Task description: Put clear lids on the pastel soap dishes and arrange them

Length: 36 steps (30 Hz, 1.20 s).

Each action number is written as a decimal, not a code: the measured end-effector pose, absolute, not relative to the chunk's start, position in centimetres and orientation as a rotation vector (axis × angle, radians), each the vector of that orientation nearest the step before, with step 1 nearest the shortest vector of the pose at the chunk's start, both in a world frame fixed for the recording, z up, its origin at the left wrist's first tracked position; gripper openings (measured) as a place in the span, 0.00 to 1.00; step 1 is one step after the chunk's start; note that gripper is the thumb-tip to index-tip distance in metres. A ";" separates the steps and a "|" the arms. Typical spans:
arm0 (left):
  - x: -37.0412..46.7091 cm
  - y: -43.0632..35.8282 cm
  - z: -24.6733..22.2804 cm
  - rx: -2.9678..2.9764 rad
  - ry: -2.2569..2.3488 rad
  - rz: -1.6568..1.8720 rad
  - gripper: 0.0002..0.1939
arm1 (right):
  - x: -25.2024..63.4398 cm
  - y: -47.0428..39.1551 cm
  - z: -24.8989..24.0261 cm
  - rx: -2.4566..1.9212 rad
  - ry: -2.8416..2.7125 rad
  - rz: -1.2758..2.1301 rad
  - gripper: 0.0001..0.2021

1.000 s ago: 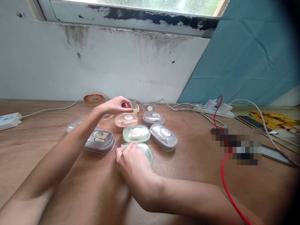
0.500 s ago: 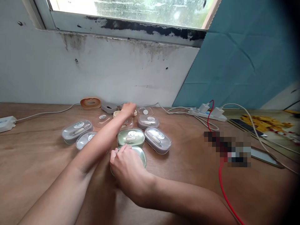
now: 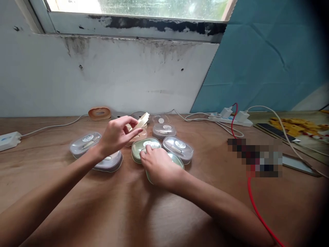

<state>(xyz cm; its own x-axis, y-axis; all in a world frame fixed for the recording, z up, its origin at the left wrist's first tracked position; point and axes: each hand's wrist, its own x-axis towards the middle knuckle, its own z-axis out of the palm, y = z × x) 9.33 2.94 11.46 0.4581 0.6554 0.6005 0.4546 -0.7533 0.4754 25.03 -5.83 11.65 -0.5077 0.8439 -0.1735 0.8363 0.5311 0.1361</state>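
My left hand [image 3: 118, 134] is raised over the back of the group of boxes, thumb and fingers around a tilted cream dish piece [image 3: 142, 120]. My right hand [image 3: 162, 164] grips the nearer green oval lidded box [image 3: 177, 160], covering most of it. Its fingertips reach the edge of a second green box [image 3: 142, 145] just behind. A peach box [image 3: 137, 135] with a clear lid sits under my left hand. Grey clear-lidded boxes stand on both sides: one on the right [image 3: 180, 148], one behind it [image 3: 164, 131], and two on the left [image 3: 86, 141].
An orange open dish [image 3: 99, 113] leans against the wall, near a loose clear lid [image 3: 161, 119]. At the right are a power strip [image 3: 231, 119] with plugs, a red cable [image 3: 257, 209] and yellow material [image 3: 295, 125]. A white adapter [image 3: 10, 140] lies at the far left.
My left hand has drawn back and lifted the cream piece from the rear. My right hand has pushed the nearer green box to the right. The view has shifted slightly.
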 end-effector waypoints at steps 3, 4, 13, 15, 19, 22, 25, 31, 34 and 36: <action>7.3 -0.4 9.1 2.448 0.954 1.444 0.07 | 26.1 -5.0 12.7 1.460 2.362 0.056 0.17; 6.8 -1.4 8.2 2.479 0.904 1.493 0.06 | 26.4 -4.7 12.9 1.480 2.344 0.046 0.16; 4.8 -5.3 1.6 2.893 0.407 1.252 0.07 | 30.7 -2.0 14.2 1.631 2.393 -0.303 0.24; 4.5 -5.2 1.1 2.936 0.346 1.212 0.08 | 32.7 -1.4 15.1 1.825 2.348 -0.312 0.23; 4.1 -4.8 1.0 2.996 0.301 1.116 0.13 | 36.7 2.0 15.3 2.101 2.228 -0.305 0.21; 4.0 -4.7 1.6 3.045 0.263 1.077 0.15 | 38.6 5.4 13.4 2.140 2.393 -0.320 0.21; 3.9 -4.8 2.1 3.036 0.272 1.037 0.14 | 38.9 8.1 11.0 2.078 2.531 -0.331 0.22; 3.1 -4.8 1.7 2.950 0.388 0.931 0.15 | 36.9 10.4 8.0 1.931 2.586 -0.449 0.27; 3.0 -4.6 1.9 2.900 0.478 0.671 0.17 | 36.1 10.8 7.1 1.900 2.557 -0.511 0.28; 3.0 -4.4 2.1 2.837 0.499 0.499 0.20 | 35.9 10.9 6.8 1.898 2.549 -0.526 0.28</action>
<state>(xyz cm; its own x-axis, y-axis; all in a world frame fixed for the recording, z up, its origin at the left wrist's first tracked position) 3.01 -4.41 2.14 0.8848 0.3646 0.2903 0.2907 -0.9186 0.2677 35.90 10.91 6.82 -0.3038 0.9439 -0.1292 0.9179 0.2537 -0.3051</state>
